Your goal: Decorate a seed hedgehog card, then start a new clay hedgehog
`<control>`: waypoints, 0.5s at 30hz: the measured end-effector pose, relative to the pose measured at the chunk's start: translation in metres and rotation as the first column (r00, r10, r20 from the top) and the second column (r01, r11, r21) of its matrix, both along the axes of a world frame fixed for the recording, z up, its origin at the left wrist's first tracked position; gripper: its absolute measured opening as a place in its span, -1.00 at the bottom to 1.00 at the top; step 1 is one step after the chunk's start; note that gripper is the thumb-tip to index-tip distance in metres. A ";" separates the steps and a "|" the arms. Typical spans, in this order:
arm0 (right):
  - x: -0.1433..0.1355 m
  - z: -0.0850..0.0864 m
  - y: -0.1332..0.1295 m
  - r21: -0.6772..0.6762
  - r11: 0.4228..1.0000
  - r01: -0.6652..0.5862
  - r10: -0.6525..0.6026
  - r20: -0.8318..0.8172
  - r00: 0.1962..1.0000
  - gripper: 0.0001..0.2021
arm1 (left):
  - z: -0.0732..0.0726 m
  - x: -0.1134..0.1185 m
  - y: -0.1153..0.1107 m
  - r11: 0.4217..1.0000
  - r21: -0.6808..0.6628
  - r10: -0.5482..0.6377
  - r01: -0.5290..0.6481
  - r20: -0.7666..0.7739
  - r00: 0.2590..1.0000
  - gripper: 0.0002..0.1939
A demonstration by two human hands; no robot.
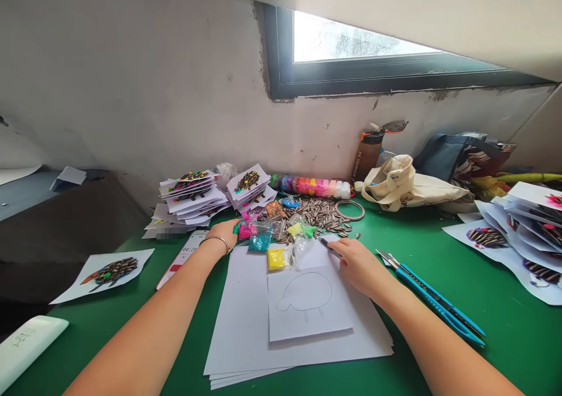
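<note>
One slim black pen (325, 243) is sitting gripped in the right hand (356, 262); the left hand (223, 236), hold unclear, is resting by clear-bagged pink clay (247, 230) mid-frame, seemingly selecting, next needing a pinch; white animal-outlined paper (302, 320) is lying lower centre.

Black pen (328, 246), striped seeds (318, 213), green table (415, 229)

White object (33, 346) cut by left edge; phone (172, 269) partly behind left forearm (169, 302); grip of left hand (223, 233) unclear.

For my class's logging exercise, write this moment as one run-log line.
left hand: at coloured packets | right hand: holding pen | drawing: on sheet atop paper stack
</note>
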State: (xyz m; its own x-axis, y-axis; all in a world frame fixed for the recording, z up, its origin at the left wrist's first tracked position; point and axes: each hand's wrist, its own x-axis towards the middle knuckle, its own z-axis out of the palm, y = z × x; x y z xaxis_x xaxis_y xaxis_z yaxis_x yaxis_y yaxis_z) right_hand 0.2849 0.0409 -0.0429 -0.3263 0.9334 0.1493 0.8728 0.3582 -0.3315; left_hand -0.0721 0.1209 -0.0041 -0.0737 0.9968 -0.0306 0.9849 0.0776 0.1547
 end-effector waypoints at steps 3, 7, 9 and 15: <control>-0.001 0.002 -0.001 -0.001 1.000 -0.004 0.004 0.004 1.000 -0.47 | 0.003 0.001 0.004 1.000 -0.013 -0.004 0.004 0.008 1.000 -0.67; -0.002 0.004 -0.001 0.000 1.000 0.000 0.000 -0.001 1.000 -0.47 | 0.025 0.000 -0.001 0.997 0.060 0.047 -0.051 0.063 0.997 -0.73; -0.002 0.005 0.000 0.005 1.000 0.006 -0.006 0.005 1.000 -0.48 | 0.038 -0.002 -0.008 0.987 0.132 0.078 -0.095 0.128 0.989 -0.77; 0.002 0.004 0.003 0.076 0.996 0.038 -0.045 0.081 0.996 -0.51 | 0.055 -0.003 -0.042 0.926 0.238 0.148 -0.294 0.488 0.860 -0.67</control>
State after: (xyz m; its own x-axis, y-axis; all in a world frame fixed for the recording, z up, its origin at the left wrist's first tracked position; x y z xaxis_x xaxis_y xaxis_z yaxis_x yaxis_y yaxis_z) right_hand 0.2869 0.0442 -0.0391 -0.3017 0.9336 0.1931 0.9108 0.3421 -0.2309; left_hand -0.0752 0.0785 0.0511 -0.3441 0.9224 0.1756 0.7601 0.1638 0.6288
